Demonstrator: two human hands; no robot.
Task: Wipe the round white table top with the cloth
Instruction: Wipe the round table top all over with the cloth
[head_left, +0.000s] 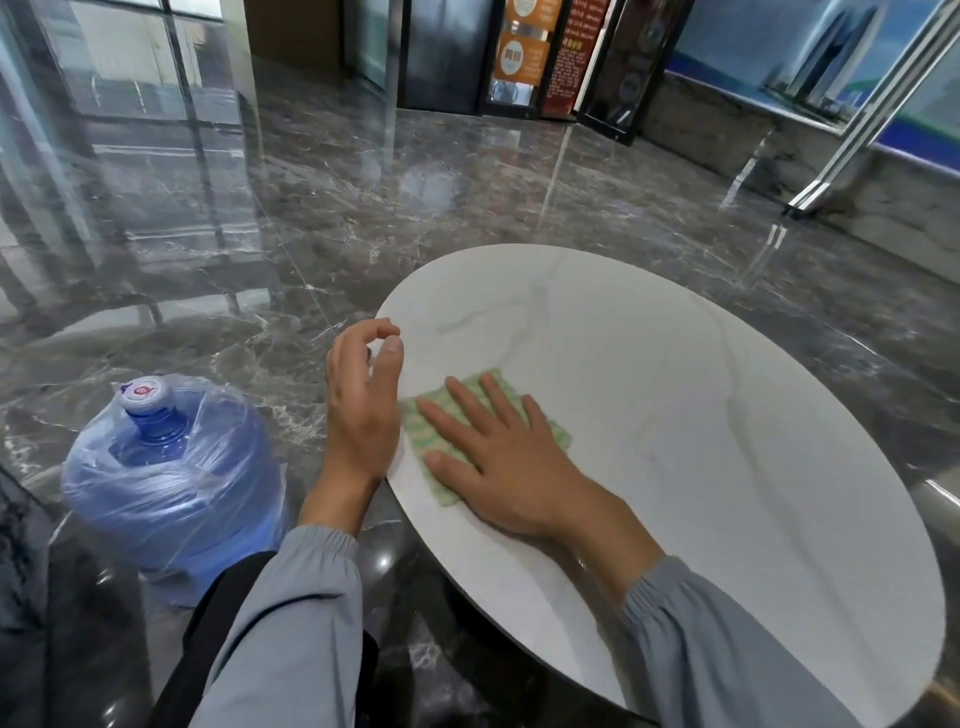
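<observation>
The cloth (470, 415), green and white in a woven check, lies flat on the round white surface (675, 415) near its left edge. It is pressed down by the right hand (498, 457), palm flat, with the fingers (462, 397) spread across the top of it; nothing is pinched. The left hand (363, 395) is held just off the rim beside the cloth, its fingers loosely curled and holding nothing; whether it touches the rim cannot be told.

The cloth is judged to be thin, soft and light, so it will fold or bunch if it is pushed from one edge only. It is best governed from above, by a flat palm over its middle, as it is now, so that the whole patch is dragged together. The surface looks hard, smooth and glossy, so little drag is expected, and the cloth may slip from under the hand if pressure is slackened.

Most of the surface, to the right and the far side, lies beyond the cloth and is judged to need wiping still. A water bottle (171, 467) stands on the floor at the left.
</observation>
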